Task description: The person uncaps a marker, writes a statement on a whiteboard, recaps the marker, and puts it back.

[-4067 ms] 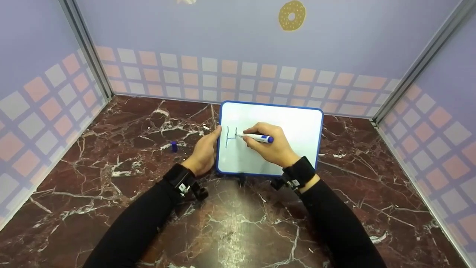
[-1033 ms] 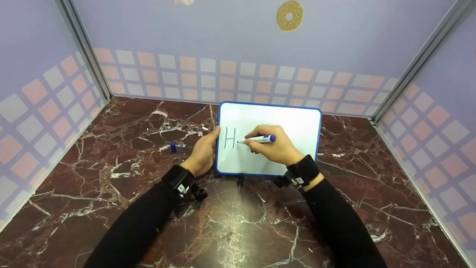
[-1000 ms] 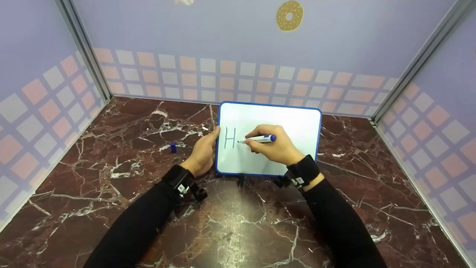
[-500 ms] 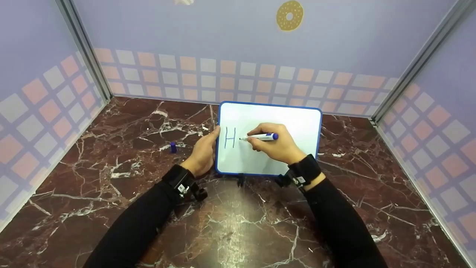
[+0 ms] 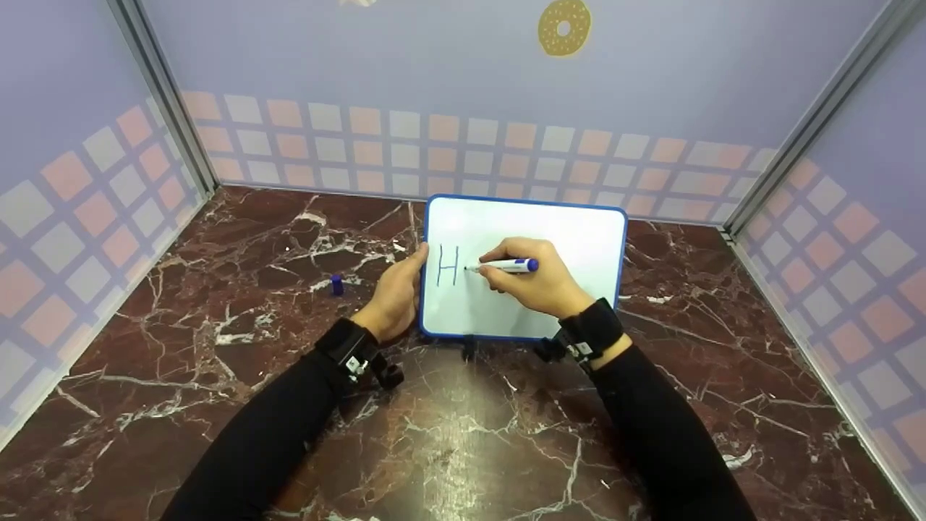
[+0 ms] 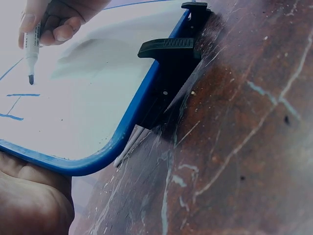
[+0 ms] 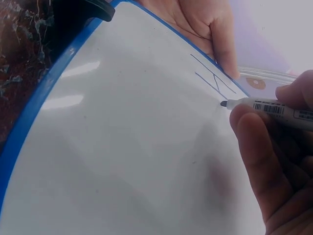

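A blue-framed whiteboard (image 5: 499,318) leans back on black stand clips (image 6: 168,51), with a blue letter "H" (image 5: 448,268) near its left edge. My left hand (image 5: 394,297) grips the board's left side, its thumb along the frame and its other fingers mostly hidden behind. Between thumb and fingers, my right hand (image 5: 539,278) pinches a white marker (image 5: 510,266) with a blue end. The dark tip points left, just right of the "H"; in the right wrist view it is at or very near the board surface. The marker's blue cap (image 5: 337,285) stands on the table, left of my left hand.
The table (image 5: 448,434) has a dark red marbled top. Light purple panels with pink and white squares (image 5: 446,129) enclose the back and both sides. Grey metal posts (image 5: 170,94) mark the corners. A black wrist camera (image 5: 362,358) sits on each forearm.
Since the oldest frame the right stroke of the "H" has been drawn out downward. The marker tip has moved right of the letter, then slightly up. The left hand stays put.
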`<state>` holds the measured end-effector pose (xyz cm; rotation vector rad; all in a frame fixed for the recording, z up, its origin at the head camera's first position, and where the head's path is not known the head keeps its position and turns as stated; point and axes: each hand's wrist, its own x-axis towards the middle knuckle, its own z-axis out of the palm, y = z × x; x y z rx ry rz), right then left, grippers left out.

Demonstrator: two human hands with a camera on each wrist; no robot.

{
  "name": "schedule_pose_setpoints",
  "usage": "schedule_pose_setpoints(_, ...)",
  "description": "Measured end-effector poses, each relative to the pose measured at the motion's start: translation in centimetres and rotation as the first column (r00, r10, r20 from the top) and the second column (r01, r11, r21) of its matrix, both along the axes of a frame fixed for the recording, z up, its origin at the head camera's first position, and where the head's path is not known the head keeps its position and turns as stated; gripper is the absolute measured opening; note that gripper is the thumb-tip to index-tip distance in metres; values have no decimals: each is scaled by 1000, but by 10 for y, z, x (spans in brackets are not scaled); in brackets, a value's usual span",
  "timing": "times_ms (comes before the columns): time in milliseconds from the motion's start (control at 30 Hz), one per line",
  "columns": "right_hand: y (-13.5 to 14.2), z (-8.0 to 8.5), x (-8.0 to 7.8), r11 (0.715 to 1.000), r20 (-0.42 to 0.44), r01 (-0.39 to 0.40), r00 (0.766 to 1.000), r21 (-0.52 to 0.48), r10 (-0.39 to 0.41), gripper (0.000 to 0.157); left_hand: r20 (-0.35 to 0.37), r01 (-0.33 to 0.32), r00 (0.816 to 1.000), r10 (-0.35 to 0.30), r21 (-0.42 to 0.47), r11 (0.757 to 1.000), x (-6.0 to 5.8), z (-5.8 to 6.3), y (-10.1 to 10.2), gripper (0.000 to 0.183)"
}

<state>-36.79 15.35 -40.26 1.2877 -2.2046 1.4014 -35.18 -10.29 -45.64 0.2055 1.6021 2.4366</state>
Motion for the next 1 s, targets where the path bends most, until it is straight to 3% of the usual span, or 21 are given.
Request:
schedule_pose_setpoints(733,3,4,1,1000,14,7,1000,9,-7,4,5,-13,1000,13,-3,1000,0,0,1,56)
schedule_pose_setpoints(1000,3,7,3,999,36,49,998,21,-50,4,-3,-8,1000,8,-5,1000,-1,0,0,55)
